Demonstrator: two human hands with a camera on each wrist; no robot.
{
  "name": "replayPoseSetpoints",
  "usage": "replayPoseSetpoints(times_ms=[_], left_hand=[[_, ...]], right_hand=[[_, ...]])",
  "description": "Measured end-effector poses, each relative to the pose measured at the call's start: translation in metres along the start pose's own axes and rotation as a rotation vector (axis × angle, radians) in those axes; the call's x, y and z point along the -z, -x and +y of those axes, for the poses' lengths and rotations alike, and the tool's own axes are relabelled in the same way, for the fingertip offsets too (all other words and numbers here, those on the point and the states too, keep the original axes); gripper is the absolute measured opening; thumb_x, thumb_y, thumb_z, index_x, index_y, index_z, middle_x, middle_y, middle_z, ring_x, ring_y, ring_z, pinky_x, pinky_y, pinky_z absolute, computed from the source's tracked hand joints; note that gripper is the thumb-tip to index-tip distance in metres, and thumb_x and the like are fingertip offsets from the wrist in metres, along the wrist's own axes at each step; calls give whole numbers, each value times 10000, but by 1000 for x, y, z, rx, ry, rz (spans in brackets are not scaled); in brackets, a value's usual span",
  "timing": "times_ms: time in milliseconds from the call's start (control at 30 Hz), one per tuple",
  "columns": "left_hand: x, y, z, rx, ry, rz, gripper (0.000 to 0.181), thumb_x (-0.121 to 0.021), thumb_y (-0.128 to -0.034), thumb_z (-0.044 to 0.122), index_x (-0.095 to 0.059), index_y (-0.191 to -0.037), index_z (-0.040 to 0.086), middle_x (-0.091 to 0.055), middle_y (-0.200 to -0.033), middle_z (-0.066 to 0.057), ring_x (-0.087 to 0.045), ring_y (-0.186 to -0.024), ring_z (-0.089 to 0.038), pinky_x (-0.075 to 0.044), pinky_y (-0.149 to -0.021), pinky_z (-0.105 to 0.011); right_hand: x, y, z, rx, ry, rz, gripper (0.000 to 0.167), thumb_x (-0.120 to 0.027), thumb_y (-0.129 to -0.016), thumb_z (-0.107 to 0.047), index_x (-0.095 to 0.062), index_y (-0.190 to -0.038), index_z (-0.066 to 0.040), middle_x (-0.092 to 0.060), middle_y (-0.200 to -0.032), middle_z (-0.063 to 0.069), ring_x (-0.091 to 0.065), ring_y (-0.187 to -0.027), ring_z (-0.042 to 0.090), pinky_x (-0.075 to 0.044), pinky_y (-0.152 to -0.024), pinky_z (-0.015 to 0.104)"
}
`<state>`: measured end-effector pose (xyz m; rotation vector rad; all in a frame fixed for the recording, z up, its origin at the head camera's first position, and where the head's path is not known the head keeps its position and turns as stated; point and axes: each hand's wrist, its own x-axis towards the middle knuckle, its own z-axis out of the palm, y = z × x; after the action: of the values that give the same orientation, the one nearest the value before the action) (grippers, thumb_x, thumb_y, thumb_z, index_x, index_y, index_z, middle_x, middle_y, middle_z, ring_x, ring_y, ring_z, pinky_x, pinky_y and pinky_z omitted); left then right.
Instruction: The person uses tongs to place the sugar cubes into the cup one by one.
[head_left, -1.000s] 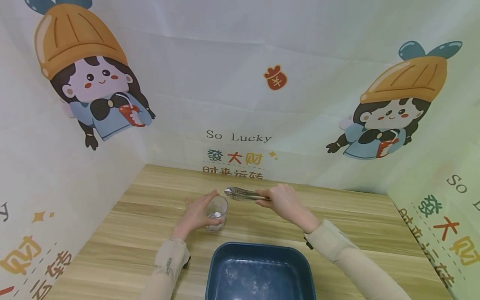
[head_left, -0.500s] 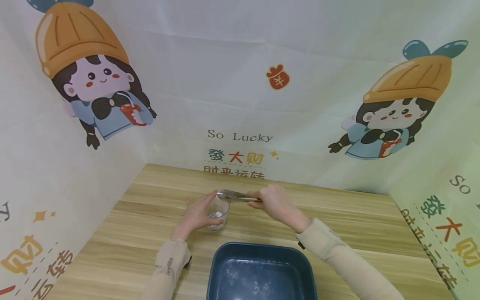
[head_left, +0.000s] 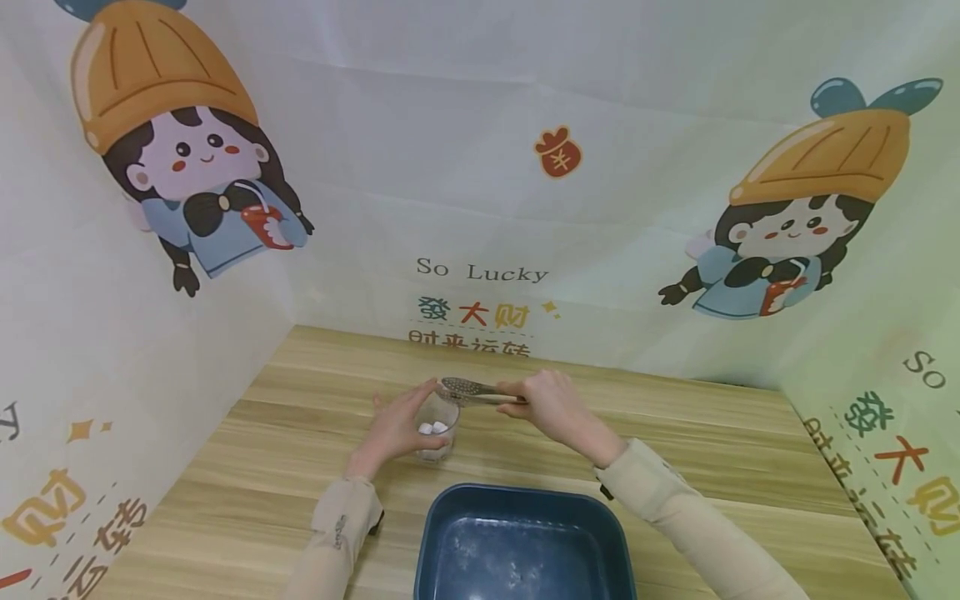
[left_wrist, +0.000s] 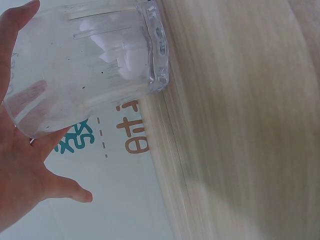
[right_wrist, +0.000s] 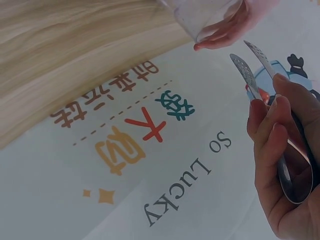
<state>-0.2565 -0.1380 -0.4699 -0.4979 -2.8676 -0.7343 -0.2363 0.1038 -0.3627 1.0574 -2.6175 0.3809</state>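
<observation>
My left hand (head_left: 392, 427) grips a clear glass (left_wrist: 62, 60) standing on the table, thumb on the near side and fingers round the far side. Small white lumps (left_wrist: 131, 56) lie at the bottom of the glass; their exact kind cannot be told. My right hand (head_left: 553, 408) holds metal tongs (head_left: 467, 387) with perforated tips, level over the glass's rim. In the right wrist view the tongs (right_wrist: 243, 69) stand with their tips apart and nothing between them.
A dark blue rectangular basin (head_left: 525, 493) sits on the wooden table (head_left: 300, 433), nearer than the glass and slightly to its right. Printed cloth walls (head_left: 420, 183) close off the back and both sides.
The tongs have moved left over the glass, and their tips have parted. Two white lumps now show in the glass where one showed before. My left hand has stayed still.
</observation>
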Motion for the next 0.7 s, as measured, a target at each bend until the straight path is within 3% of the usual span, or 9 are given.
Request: replayPoseSetpoints(times_ms=[267, 467, 700], left_hand=[[0, 0, -1, 5, 2, -13, 922, -755, -606, 475, -345, -1369, 159, -427, -1374, -105, -440, -1219, -330, -57, -933, -755], [-2, -1, -1, -5, 3, -4, 895, -761, -596, 470, -380, -1345, 163, -412, -1388, -89, -435, -1226, -323, -65, -921, -763], [-1, -1, 0, -5, 25, -10, 891, -770, -596, 443, -375, -1345, 167, -391, -1400, -93, -421, -1235, -335, -33, -924, -759]], right_hand=[[2, 4, 2, -6, -4, -7, 286, -654, -781, -273, -689, -1015, -113, -716, -771, 44, -346, -380, -11, -217, -375, 133], [4, 11, 5, 0, -3, 2, 286, -666, -769, -271, -692, -1001, -106, -696, -676, 18, -453, -415, -8, -268, -384, 115], [5, 20, 7, 2, -11, -12, 325, -682, -750, -279, -688, -1001, -71, -677, -624, 5, -475, -430, -14, -301, -397, 98]])
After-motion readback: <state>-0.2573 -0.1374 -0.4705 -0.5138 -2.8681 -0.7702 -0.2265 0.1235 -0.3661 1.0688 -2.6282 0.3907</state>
